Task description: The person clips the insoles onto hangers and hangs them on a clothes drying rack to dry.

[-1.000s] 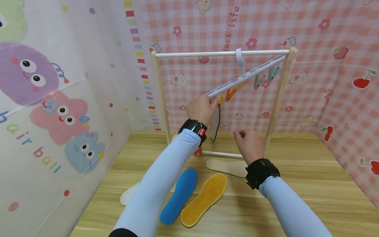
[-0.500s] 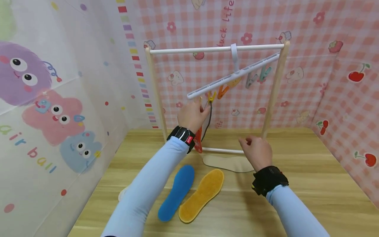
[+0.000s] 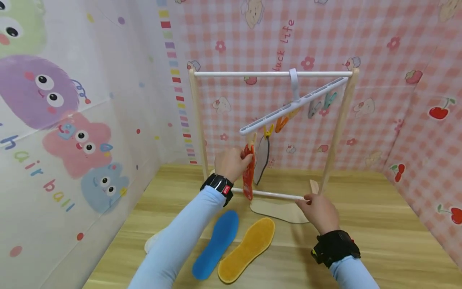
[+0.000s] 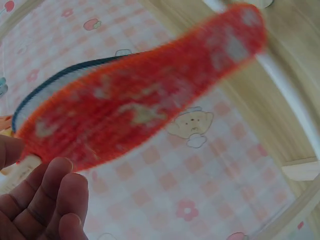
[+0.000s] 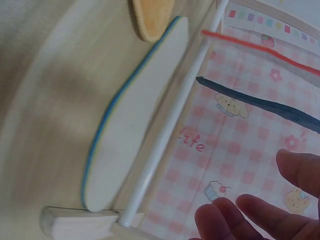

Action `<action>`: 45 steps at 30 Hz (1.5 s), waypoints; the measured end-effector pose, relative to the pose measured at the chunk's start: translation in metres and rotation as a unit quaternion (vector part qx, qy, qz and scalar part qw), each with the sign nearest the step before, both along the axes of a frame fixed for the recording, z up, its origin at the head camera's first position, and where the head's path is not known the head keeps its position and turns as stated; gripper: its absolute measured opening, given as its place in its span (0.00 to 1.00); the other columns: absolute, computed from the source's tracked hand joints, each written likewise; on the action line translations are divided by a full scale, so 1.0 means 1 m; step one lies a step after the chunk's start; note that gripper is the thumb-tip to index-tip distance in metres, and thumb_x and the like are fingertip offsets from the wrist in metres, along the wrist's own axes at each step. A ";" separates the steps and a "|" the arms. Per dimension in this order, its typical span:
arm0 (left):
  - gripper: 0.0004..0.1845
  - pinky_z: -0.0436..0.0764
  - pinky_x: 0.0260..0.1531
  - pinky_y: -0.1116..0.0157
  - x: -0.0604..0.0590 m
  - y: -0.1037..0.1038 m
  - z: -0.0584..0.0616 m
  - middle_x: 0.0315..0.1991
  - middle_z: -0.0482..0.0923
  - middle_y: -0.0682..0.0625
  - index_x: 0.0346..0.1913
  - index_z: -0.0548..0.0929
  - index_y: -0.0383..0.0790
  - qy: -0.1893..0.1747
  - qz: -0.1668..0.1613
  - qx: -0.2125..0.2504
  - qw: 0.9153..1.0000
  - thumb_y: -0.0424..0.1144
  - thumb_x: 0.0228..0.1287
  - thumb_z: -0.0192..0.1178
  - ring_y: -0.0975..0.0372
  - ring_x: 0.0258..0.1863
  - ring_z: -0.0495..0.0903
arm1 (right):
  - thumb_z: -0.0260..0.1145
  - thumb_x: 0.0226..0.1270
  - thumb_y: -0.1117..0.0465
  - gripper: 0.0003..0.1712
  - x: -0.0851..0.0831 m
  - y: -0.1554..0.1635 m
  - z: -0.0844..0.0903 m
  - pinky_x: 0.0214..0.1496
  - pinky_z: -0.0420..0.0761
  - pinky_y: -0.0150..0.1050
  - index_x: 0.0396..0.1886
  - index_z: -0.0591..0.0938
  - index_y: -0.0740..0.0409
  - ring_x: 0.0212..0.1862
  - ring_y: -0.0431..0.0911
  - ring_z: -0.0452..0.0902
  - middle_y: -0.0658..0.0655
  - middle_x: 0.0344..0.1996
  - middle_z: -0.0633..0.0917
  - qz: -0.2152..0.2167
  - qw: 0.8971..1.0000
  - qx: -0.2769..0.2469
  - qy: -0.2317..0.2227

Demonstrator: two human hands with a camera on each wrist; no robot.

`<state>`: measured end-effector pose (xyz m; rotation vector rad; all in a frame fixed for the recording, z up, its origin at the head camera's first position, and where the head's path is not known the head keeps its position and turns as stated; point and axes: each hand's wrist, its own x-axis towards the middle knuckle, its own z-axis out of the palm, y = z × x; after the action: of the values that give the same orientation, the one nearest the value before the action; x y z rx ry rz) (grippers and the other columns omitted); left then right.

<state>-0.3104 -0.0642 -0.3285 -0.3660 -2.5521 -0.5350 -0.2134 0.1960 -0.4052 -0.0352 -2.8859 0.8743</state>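
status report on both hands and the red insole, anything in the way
Left hand at red insole, grip unclear. Right hand empty. Red insole hangs from wooden clip. Dark-edged insole hangs close beside it.

- The hanging insole (image 4: 145, 95) is mottled in red and pale tones and trimmed in orange.
- The desk (image 3: 393, 241) is grained yellow-brown; nearest its front edge, one insole (image 3: 217, 243) is coloured blue, its neighbour (image 3: 247, 251) golden yellow.
- The cream insole (image 5: 135, 125) is edged in blue.
- The backdrop (image 3: 245, 48) is checked pink and white.
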 end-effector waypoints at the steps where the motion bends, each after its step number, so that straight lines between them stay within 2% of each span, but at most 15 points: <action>1: 0.27 0.56 0.11 0.67 0.001 -0.001 -0.002 0.08 0.63 0.58 0.11 0.76 0.46 -0.004 -0.003 0.002 1.000 0.54 0.66 0.63 0.64 0.10 0.65 | 0.63 0.70 0.47 0.28 0.001 0.001 -0.002 0.40 0.79 0.53 0.54 0.82 0.69 0.41 0.59 0.82 0.67 0.43 0.86 0.001 1.000 -0.001 -0.002; 3: 0.26 0.56 0.12 0.67 0.004 -0.003 -0.007 0.09 0.63 0.58 0.12 0.76 0.47 -0.012 -0.009 0.008 1.000 0.54 0.66 0.62 0.65 0.11 0.65 | 0.63 0.70 0.47 0.29 0.003 0.004 -0.004 0.39 0.79 0.53 0.53 0.82 0.69 0.40 0.58 0.82 0.67 0.43 0.86 0.004 1.000 0.002 -0.010; 9: 0.25 0.55 0.11 0.67 0.015 -0.015 -0.024 0.09 0.60 0.58 0.13 0.76 0.46 -0.068 -0.016 0.018 0.997 0.53 0.65 0.64 0.64 0.10 0.64 | 0.63 0.69 0.46 0.31 0.007 0.009 -0.009 0.41 0.79 0.53 0.54 0.82 0.70 0.42 0.59 0.82 0.68 0.43 0.86 0.018 0.999 0.011 -0.045; 12: 0.23 0.58 0.12 0.66 0.019 -0.020 -0.030 0.10 0.63 0.57 0.15 0.79 0.44 -0.079 -0.016 -0.001 0.997 0.53 0.65 0.64 0.63 0.12 0.67 | 0.63 0.69 0.46 0.31 0.007 0.011 -0.011 0.45 0.78 0.56 0.55 0.81 0.71 0.45 0.62 0.82 0.69 0.46 0.85 0.020 0.998 0.017 -0.051; 16: 0.20 0.65 0.15 0.64 0.023 -0.027 -0.038 0.12 0.71 0.56 0.21 0.84 0.44 -0.094 0.003 -0.036 0.995 0.55 0.63 0.66 0.59 0.17 0.73 | 0.63 0.68 0.46 0.31 0.005 0.012 -0.011 0.45 0.78 0.56 0.55 0.81 0.71 0.46 0.62 0.81 0.69 0.45 0.85 0.022 0.998 0.031 -0.057; 24: 0.22 0.68 0.18 0.62 0.033 -0.034 -0.048 0.17 0.74 0.53 0.25 0.83 0.41 -0.172 0.014 -0.071 0.982 0.58 0.60 0.67 0.60 0.18 0.74 | 0.65 0.67 0.47 0.29 0.005 0.008 -0.010 0.40 0.79 0.54 0.52 0.83 0.70 0.41 0.60 0.82 0.67 0.42 0.86 0.030 0.997 0.053 -0.052; 29: 0.23 0.75 0.25 0.57 0.039 -0.036 -0.056 0.25 0.81 0.52 0.32 0.86 0.41 -0.212 0.019 -0.112 0.971 0.61 0.59 0.65 0.57 0.23 0.79 | 0.66 0.66 0.46 0.29 0.006 0.005 -0.014 0.40 0.79 0.55 0.51 0.83 0.70 0.42 0.61 0.82 0.66 0.42 0.87 0.025 0.996 0.059 -0.058; 33: 0.22 0.77 0.25 0.56 0.047 -0.036 -0.065 0.26 0.82 0.50 0.33 0.86 0.41 -0.232 0.018 -0.135 0.963 0.60 0.59 0.66 0.56 0.24 0.80 | 0.66 0.66 0.45 0.30 0.009 0.002 -0.019 0.41 0.79 0.55 0.50 0.83 0.69 0.43 0.62 0.82 0.67 0.43 0.86 0.024 0.994 0.067 -0.078; 39: 0.22 0.76 0.23 0.55 0.055 -0.035 -0.075 0.21 0.78 0.51 0.25 0.82 0.43 -0.244 0.020 -0.134 0.960 0.60 0.57 0.67 0.56 0.23 0.79 | 0.66 0.66 0.44 0.33 0.011 -0.005 -0.022 0.43 0.79 0.56 0.53 0.82 0.70 0.44 0.62 0.82 0.68 0.46 0.85 0.024 0.991 0.070 -0.110; 42: 0.22 0.77 0.25 0.55 0.057 -0.035 -0.082 0.22 0.79 0.50 0.28 0.83 0.43 -0.249 0.023 -0.144 0.958 0.61 0.56 0.66 0.55 0.26 0.80 | 0.66 0.65 0.43 0.33 0.011 -0.009 -0.025 0.42 0.80 0.54 0.51 0.82 0.70 0.42 0.60 0.82 0.68 0.46 0.85 0.026 0.990 0.074 -0.113; 45: 0.22 0.78 0.25 0.55 0.059 -0.035 -0.089 0.23 0.80 0.49 0.31 0.85 0.43 -0.251 0.022 -0.152 0.956 0.61 0.56 0.67 0.55 0.27 0.80 | 0.67 0.63 0.42 0.31 0.011 -0.014 -0.030 0.37 0.79 0.51 0.47 0.84 0.68 0.37 0.56 0.82 0.65 0.41 0.86 0.026 0.990 0.080 -0.114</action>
<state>-0.2517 -0.0992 -0.4179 -0.3058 -3.1412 -0.2330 -0.2022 0.1824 -0.4355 -0.0483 -3.1748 0.6854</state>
